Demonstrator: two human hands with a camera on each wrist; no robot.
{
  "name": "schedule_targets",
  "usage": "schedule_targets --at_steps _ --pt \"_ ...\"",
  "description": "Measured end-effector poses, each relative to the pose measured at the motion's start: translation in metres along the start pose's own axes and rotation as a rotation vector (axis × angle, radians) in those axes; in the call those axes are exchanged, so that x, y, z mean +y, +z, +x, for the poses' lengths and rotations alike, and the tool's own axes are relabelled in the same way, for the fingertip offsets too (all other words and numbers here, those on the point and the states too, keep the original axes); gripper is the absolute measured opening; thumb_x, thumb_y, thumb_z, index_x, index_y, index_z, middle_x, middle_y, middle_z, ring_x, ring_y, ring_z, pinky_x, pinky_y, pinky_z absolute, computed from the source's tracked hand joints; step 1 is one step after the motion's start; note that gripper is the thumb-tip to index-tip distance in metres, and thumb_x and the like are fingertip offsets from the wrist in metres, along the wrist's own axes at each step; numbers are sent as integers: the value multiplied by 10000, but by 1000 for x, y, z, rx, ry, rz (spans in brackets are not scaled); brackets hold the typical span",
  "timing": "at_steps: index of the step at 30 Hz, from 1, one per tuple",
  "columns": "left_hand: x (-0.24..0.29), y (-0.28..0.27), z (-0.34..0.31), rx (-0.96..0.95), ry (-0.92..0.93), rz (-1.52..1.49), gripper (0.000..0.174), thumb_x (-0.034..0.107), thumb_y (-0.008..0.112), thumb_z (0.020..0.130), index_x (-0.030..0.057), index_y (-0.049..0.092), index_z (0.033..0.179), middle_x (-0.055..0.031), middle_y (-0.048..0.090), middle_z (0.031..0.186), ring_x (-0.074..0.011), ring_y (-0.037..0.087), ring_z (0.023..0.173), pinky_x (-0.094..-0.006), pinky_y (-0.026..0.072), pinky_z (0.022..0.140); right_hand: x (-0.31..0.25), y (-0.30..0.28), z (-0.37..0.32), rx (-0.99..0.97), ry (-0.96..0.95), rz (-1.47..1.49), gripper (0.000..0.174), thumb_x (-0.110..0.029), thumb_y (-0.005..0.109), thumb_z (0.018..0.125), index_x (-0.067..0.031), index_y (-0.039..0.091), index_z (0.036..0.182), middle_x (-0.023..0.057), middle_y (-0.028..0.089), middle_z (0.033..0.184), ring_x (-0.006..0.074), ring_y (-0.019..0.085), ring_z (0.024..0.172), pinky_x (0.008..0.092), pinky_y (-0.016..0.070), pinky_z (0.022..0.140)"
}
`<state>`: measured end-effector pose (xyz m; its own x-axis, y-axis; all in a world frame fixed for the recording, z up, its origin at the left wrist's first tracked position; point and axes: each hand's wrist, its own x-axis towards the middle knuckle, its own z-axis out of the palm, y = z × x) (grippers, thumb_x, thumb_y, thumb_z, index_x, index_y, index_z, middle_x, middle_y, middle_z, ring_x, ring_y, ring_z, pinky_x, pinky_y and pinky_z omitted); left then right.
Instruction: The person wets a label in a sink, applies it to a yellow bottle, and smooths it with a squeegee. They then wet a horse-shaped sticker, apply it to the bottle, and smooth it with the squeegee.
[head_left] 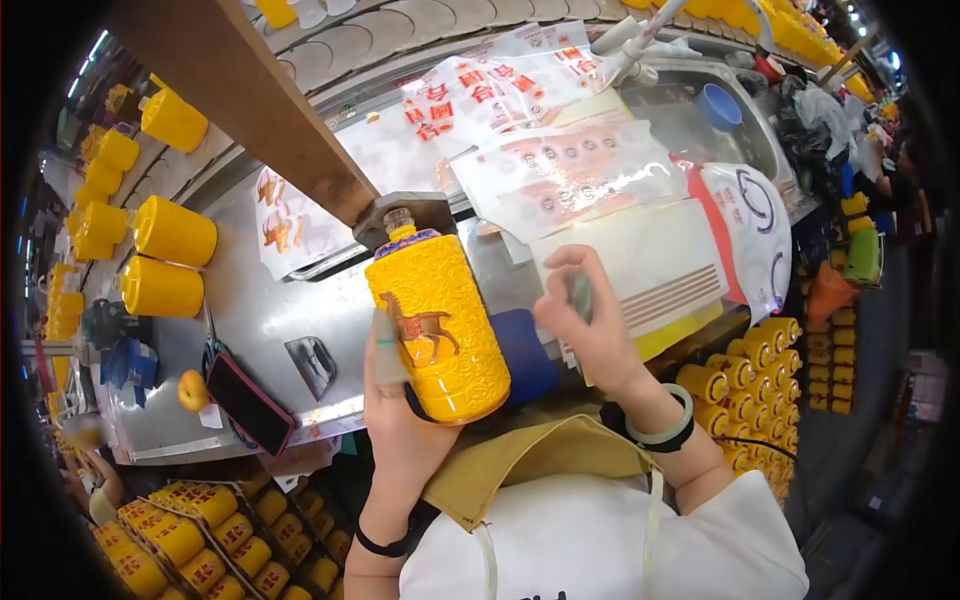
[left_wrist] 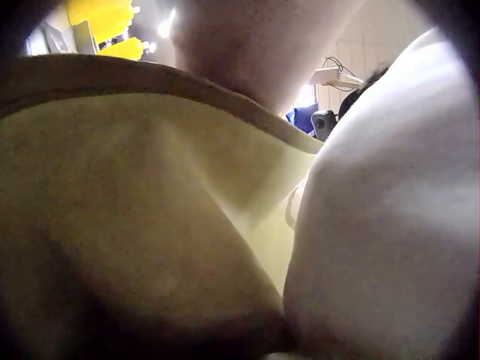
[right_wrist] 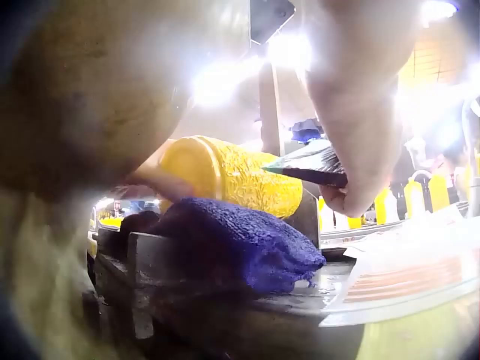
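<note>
My left hand (head_left: 400, 430) holds a yellow embossed bottle (head_left: 445, 320) from its lower left side. A brown horse-like animal decal (head_left: 418, 328) is on the bottle's face, and its clear neck lies against a dark block (head_left: 415, 212) on a wooden post. Right of the bottle my right hand (head_left: 600, 335) is raised, thumb and fingers bent. It pinches a small, thin, dark piece with a green pointed edge (right_wrist: 311, 166); I cannot tell its kind. Mostly apron (left_wrist: 150, 210) and white sleeve (left_wrist: 390, 210) fill the left wrist view; the left hand's grip is hidden there.
A blue cloth (head_left: 525, 355) lies beside the bottle. Printed decal sheets (head_left: 570, 175) cover the bench's right and back. A phone (head_left: 250, 400), an orange fruit (head_left: 192, 390) and more yellow bottles (head_left: 172, 232) are at left. A blue bowl (head_left: 720, 104) sits in the sink (head_left: 660, 100).
</note>
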<state>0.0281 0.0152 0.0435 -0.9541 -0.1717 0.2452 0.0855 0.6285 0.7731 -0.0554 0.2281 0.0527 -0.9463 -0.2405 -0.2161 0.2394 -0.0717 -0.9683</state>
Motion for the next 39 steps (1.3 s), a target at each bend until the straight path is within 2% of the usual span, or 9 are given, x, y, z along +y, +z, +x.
schedule_targets --at_steps 3,5,6,11,20,28,32,35,39 --pt "-3 0 -3 -81 -169 -209 1090 131 983 631 -44 393 1531 -206 631 1329 -330 659 1213 -399 524 1027 -2 -14 5 -86 -97 -253 238 -223 665 1014 -62 574 1164 40 521 960 135 521 870 301 450 829" --pt "-5 0 -8 -69 -138 -178 1023 132 981 634 -43 445 1488 -185 680 1231 -316 687 1153 -387 528 1004 -3 -40 19 -75 -428 -802 163 -123 633 991 -58 628 1141 79 542 948 225 562 872 319 476 813" --pt "-3 -1 -9 -54 -114 -113 987 127 977 638 -46 467 1465 -182 673 1237 -309 684 1156 -385 528 1002 -9 -51 25 2 -356 -891 249 -93 650 932 -87 666 1181 165 572 1007 354 578 941 424 472 884" --pt "2 -1 -11 0 -82 -24 1025 142 994 653 -56 453 1500 -174 652 1311 -228 652 1185 -359 525 1017 -8 -118 62 175 -527 -1595 467 0 637 799 -156 706 1233 117 571 1030 305 589 997 421 462 887" --pt "-1 1 -15 1 -110 -71 1012 109 964 686 -57 421 1523 -163 653 1308 -216 651 1169 -364 522 1025 -4 -140 84 89 -455 -1727 491 -15 649 812 -199 679 1266 95 597 1020 288 605 1022 413 455 847" --pt "-3 2 -15 -22 -101 -51 1035 65 919 726 -37 345 1580 -163 628 1359 -219 640 1205 -363 524 1029 -18 -177 121 68 -321 -1493 349 -26 653 829 -128 736 1152 158 635 1062 380 646 1026 475 529 881" --pt "3 3 -17 4 -188 -95 980 69 905 683 -60 426 1528 -222 623 1366 -292 654 1205 -370 498 1037 -49 -266 187 369 -139 -1522 202 -154 692 883 -69 773 1048 235 729 1065 416 698 1015 491 554 903" --pt "1 2 -19 7 -165 0 969 72 908 682 -67 437 1518 -221 638 1339 -291 667 1177 -369 509 1018 -57 -315 225 366 -45 -1566 260 -251 728 871 -62 781 1043 247 740 1054 419 716 999 507 560 896" --pt "11 3 -13 16 -215 -54 964 77 914 679 -76 445 1507 -214 658 1293 -303 680 1147 -375 513 1008 -46 -305 272 249 -54 -1498 331 -323 757 850 -74 789 1065 244 739 1088 417 711 1034 509 558 921"
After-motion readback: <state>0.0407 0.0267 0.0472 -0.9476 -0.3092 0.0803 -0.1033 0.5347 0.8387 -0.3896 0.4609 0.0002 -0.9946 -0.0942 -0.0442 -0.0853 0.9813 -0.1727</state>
